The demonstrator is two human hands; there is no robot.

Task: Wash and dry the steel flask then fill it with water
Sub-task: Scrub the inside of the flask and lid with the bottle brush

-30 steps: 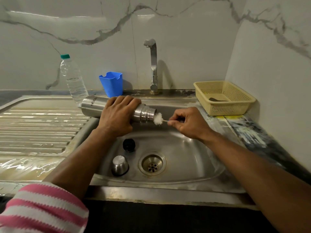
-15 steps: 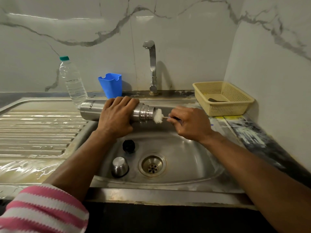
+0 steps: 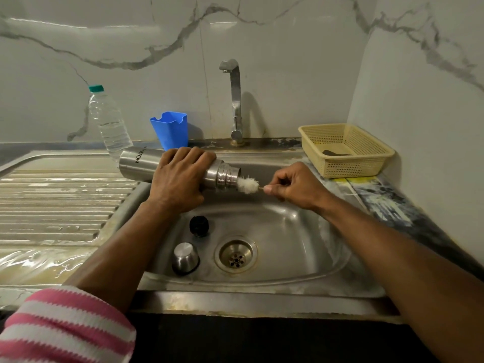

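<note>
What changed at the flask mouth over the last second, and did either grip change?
More of the brush shows outside the flask mouth now, so the right hand has drawn it slightly out. Left hand still grips the flask sideways over the sink. Steel cup and black cap unmoved.

Counted, there are one steel flask (image 3: 146, 163), one bottle brush (image 3: 247, 185), two caps in the sink, a steel cap (image 3: 185, 258) and a black stopper (image 3: 199, 225), one plastic bottle (image 3: 110, 124), one blue cup (image 3: 170, 129), one basket (image 3: 345, 150) at two o'clock, and two hands.
</note>
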